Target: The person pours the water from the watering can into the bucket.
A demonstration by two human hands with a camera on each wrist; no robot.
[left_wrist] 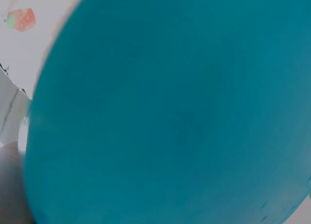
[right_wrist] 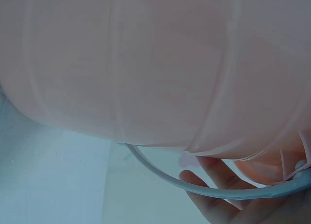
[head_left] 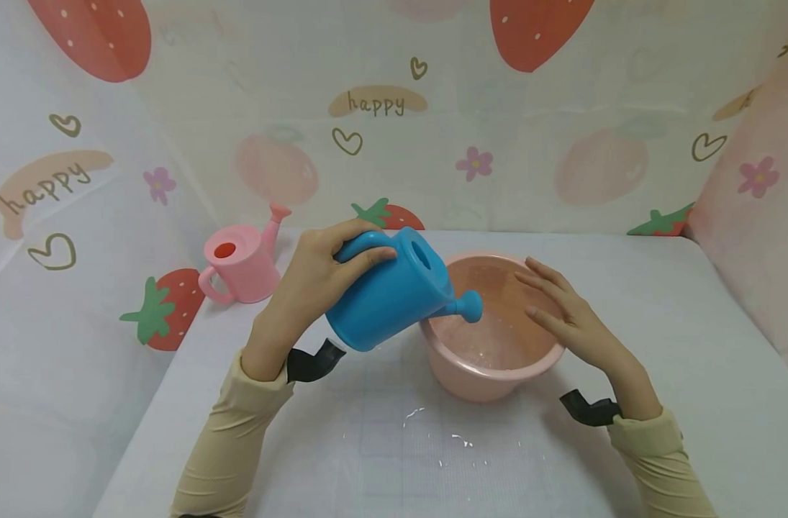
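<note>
In the head view, my left hand [head_left: 319,282] grips the handle of a blue watering can [head_left: 394,295], fingers and thumb curled round it. The can is tilted, its round spout head pointing right, over the left side of a pink basin [head_left: 478,385]. Its blue surface fills most of the left wrist view. My right hand [head_left: 578,320] is at the basin's right rim, fingers extended over the opening. In the right wrist view, its fingers [right_wrist: 209,199] show behind a curved grey-blue strip, below the large pink wall. Glints show inside the basin.
A pink watering can [head_left: 241,262] stands upright at the table's back left. Small water drops [head_left: 460,440] lie on the white table [head_left: 368,460] in front of the basin. A printed backdrop [head_left: 394,173] with strawberries and hearts rises behind and beside the table.
</note>
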